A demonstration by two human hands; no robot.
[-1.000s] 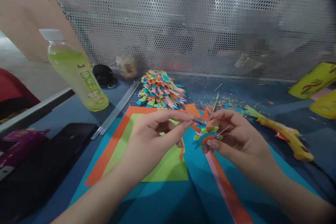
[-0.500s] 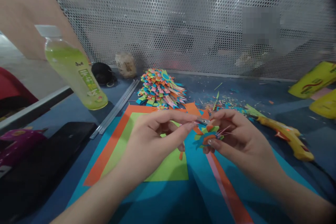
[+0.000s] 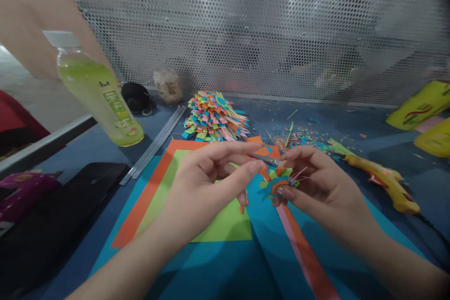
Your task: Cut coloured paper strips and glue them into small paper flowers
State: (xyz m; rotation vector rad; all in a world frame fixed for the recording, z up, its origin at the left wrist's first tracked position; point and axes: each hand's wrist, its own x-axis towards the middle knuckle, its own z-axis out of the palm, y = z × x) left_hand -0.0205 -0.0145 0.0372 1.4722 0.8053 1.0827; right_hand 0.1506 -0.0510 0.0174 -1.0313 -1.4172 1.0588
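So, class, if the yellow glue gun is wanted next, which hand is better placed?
Probably the right hand: the glue gun lies on that side, while the left hand would have to reach across. The right hand holds a paper flower, though.

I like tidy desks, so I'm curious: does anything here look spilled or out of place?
Yes: small blue, green and orange paper scraps lie strewn across the dark blue tabletop, beyond the person's right hand and near the tip of the yellow plastic glue gun. They look messy against the flat, layered coloured paper sheets.
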